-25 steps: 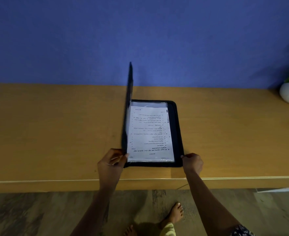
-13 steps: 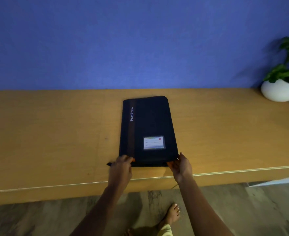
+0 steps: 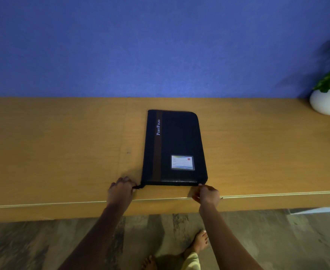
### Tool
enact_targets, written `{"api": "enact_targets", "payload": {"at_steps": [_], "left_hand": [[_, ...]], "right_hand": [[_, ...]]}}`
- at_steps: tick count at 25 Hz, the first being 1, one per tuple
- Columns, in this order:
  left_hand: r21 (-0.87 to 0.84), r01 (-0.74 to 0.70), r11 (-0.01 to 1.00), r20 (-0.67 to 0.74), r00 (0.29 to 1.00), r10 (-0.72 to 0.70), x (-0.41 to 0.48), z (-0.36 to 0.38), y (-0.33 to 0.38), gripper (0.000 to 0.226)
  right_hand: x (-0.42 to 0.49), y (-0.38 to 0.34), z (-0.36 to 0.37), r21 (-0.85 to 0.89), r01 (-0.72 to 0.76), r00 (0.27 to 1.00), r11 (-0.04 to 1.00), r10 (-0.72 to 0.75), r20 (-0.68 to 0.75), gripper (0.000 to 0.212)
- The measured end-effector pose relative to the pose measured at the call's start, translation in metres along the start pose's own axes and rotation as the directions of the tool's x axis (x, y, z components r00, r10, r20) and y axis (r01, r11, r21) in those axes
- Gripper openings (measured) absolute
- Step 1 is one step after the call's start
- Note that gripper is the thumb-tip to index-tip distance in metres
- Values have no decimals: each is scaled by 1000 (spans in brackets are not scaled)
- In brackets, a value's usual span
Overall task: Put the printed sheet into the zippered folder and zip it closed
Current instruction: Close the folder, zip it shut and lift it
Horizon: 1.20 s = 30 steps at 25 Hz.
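The black zippered folder (image 3: 176, 145) lies flat and folded shut on the wooden table (image 3: 62, 149), with a brown stripe, the word "PortFolio" and a small label window on its cover. The printed sheet is hidden inside. My left hand (image 3: 121, 190) pinches the zipper tab (image 3: 137, 187) at the folder's near left corner. My right hand (image 3: 207, 194) pinches the near right corner of the folder, at its zipper edge.
A white pot with a green plant (image 3: 328, 98) stands at the table's far right, against the blue wall. The table's front edge (image 3: 277, 193) runs just under my hands. Below it I see my bare feet on the wood floor.
One second ago the folder stood open with the sheet showing; its cover has come down flat. Since then my left hand has shifted to the zipper tab and my right to the near right corner.
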<state>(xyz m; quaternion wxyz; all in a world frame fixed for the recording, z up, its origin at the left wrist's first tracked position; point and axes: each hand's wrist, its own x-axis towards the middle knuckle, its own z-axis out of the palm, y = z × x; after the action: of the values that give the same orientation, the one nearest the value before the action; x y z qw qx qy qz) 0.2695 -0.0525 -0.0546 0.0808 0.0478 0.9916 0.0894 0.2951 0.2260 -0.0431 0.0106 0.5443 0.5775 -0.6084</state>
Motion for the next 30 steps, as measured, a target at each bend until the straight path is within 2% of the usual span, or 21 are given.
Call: {"api": "enact_targets", "payload": {"at_steps": [3, 6, 8, 10, 13, 15, 18, 20, 21, 22, 26, 30], "left_hand": [[-109, -4, 994, 83, 996, 13, -2, -2, -2, 25], [-242, -22, 970, 119, 992, 52, -6, -6, -2, 25], [-359, -30, 933, 131, 988, 82, -7, -11, -3, 21], [-427, -46, 903, 142, 983, 117, -6, -16, -3, 18], [-468, -67, 881, 135, 980, 146, -3, -23, 0, 15], [-473, -62, 879, 140, 979, 145, -3, -25, 3, 16], [-440, -45, 897, 133, 984, 115, -4, -25, 6, 18], [-425, -53, 904, 116, 987, 113, -4, -23, 7, 18], [-418, -60, 907, 108, 988, 115, -5, -23, 7, 17], [-412, -64, 909, 95, 989, 113, -6, -24, 8, 17], [-352, -90, 932, 58, 991, 118, -5, -31, 8, 17], [-275, -149, 950, 64, 983, 173, -3, -34, 11, 18]], "right_hand": [[-28, 19, 23, -92, 54, 985, 994, -38, 170, 9], [-60, 33, 54, -192, 149, 893, 970, -48, 447, 9], [-76, 39, 75, -251, 224, 830, 942, -49, 556, 3], [-85, 42, 92, -276, 275, 793, 921, -54, 607, 25], [-92, 41, 103, -332, 373, 808, 866, -128, 575, 28], [-91, 42, 100, -398, 517, 789, 758, -241, 565, 23], [-90, 44, 94, -500, 749, 658, 435, -407, 633, 18], [-89, 44, 90, -519, 816, 576, 255, -441, 688, 21], [-88, 43, 88, -519, 824, 561, 228, -449, 695, 23], [-86, 42, 86, -512, 825, 560, 237, -454, 693, 25], [-83, 42, 81, -447, 802, 596, 397, -468, 653, 29], [-71, 43, 73, -440, 767, 637, 467, -473, 609, 29]]}}
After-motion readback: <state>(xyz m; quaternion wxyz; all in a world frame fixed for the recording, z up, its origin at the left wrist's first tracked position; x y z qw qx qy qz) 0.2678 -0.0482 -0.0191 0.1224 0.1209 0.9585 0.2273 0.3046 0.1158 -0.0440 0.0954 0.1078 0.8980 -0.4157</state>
